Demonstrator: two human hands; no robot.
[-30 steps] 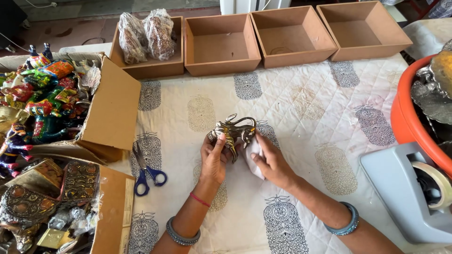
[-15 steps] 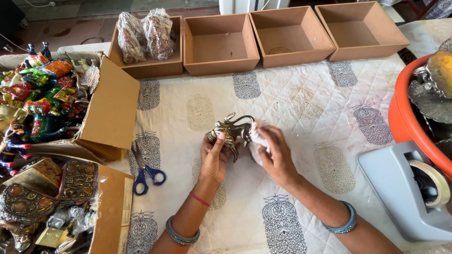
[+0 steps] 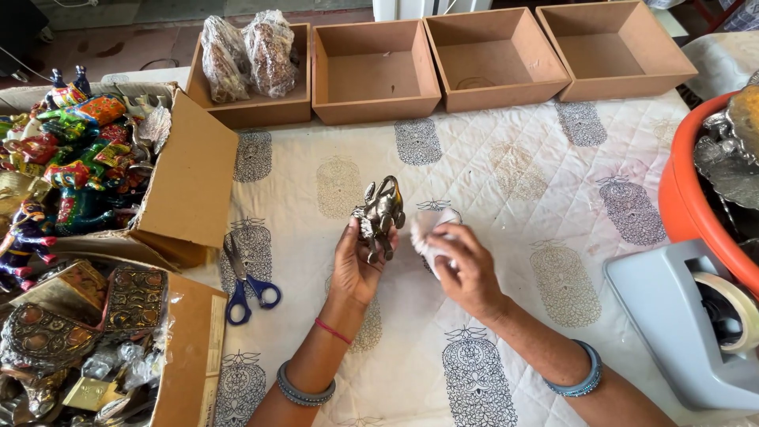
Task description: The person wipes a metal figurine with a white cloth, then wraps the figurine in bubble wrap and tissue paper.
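Over the quilted desk (image 3: 506,174), our left hand (image 3: 360,265) grips a small metal animal figurine (image 3: 379,213) from below, while our right hand (image 3: 466,269) closes on a white cloth (image 3: 433,229) just beside it, apparently for wiping. We judge a firm hold on the body best, cloth clear of the thin legs. Blue-handled scissors (image 3: 245,289) lie to the left, a tape dispenser (image 3: 696,324) to the right; open quilt stretches ahead toward four cardboard trays (image 3: 490,55).
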